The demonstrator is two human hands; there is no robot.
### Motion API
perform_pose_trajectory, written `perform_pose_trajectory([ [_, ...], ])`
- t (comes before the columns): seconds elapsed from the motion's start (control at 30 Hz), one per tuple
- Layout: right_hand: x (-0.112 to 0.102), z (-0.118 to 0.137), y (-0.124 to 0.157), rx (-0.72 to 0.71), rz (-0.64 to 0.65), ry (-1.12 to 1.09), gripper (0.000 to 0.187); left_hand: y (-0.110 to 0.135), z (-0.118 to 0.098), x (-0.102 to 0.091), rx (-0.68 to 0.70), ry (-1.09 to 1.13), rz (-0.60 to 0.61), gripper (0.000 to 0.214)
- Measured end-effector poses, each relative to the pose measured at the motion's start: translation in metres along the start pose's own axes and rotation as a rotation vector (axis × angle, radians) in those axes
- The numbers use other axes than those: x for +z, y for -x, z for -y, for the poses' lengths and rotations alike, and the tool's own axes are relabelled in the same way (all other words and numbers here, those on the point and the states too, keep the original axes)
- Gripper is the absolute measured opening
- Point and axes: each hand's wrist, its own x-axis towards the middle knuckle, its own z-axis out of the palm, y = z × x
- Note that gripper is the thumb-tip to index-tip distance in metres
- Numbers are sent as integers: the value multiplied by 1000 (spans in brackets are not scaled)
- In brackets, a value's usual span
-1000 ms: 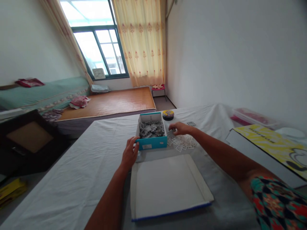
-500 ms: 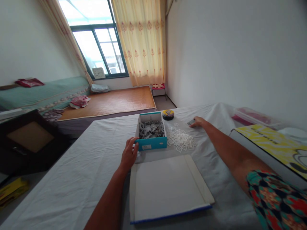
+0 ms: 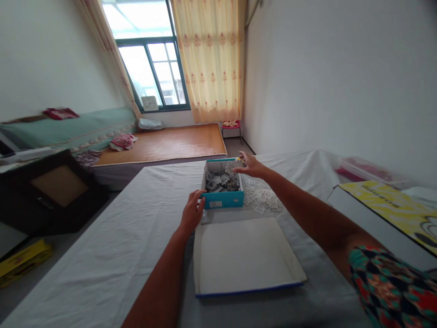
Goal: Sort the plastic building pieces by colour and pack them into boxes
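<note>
My left hand [image 3: 194, 209] grips the near left corner of a blue box [image 3: 226, 201], thumb on the outside. Grey openwork plastic pieces [image 3: 221, 182] fill much of this box. Over its far right edge, my right hand [image 3: 250, 165] has thumb and fingers curled around pale lattice-like plastic pieces [image 3: 232, 166]; how many I cannot tell. Just right of the box, white square-framed pieces [image 3: 264, 197] lie in a loose pile on the cloth. Nearer to me lies a shallow box lid [image 3: 247, 255], its whitish inner side up.
A white cloth [image 3: 136, 237] covers the table. On the right stand a yellow-and-white carton [image 3: 385, 200] and a clear plastic container [image 3: 372, 171]. Beyond the table is a bed [image 3: 177, 141]; a dark cabinet [image 3: 58, 187] stands at left.
My right hand has moved left from the cloth beyond the white pile to above the box, now covering most of the round tin. My left hand stays on the box corner. The view has shifted slightly.
</note>
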Motion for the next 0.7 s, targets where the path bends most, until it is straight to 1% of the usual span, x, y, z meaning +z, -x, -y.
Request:
perform_pose_trajectory([
  [0.03,0,18,11,-66,67,53,64,0,0,-1,2,2,3,30],
  [0.07,-1,33,28,-133,166,89,52,0,0,-2,6,2,3,29],
  [0.1,-1,46,51,-193,304,98,40,0,-1,-3,9,0,2,29],
  [0.13,0,57,77,-237,481,88,33,0,-1,-3,11,-2,-2,29],
  [0.17,2,66,106,-278,668,94,32,-1,-2,-4,14,-2,-7,29],
  [0.2,6,72,136,-329,813,140,36,-1,-2,-5,18,0,-13,30],
  [0.23,10,76,164,-388,894,201,38,-1,-3,-5,21,3,-21,31],
  [0.27,14,78,190,-435,938,266,39,-2,-4,-5,23,7,-27,32],
  [0.3,18,80,212,-455,950,335,38,-2,-5,-6,22,13,-30,33],
  [0.37,23,81,242,-439,925,428,25,-3,-8,-7,18,22,-36,36],
  [0.4,23,83,251,-413,911,439,18,-3,-10,-8,19,24,-38,37],
  [0.47,12,88,256,-354,900,377,18,-4,-11,-10,33,30,-54,39],
  [0.53,-11,98,251,-294,881,245,17,-5,-10,-12,41,71,-85,39],
  [0.57,-26,103,244,-260,851,173,15,-5,-8,-14,26,109,-105,40],
  [0.63,-54,111,226,-178,752,17,12,-6,-2,-16,-58,203,-155,44],
  [0.7,-72,112,200,-67,632,-188,19,-7,6,-18,-181,304,-223,48],
])
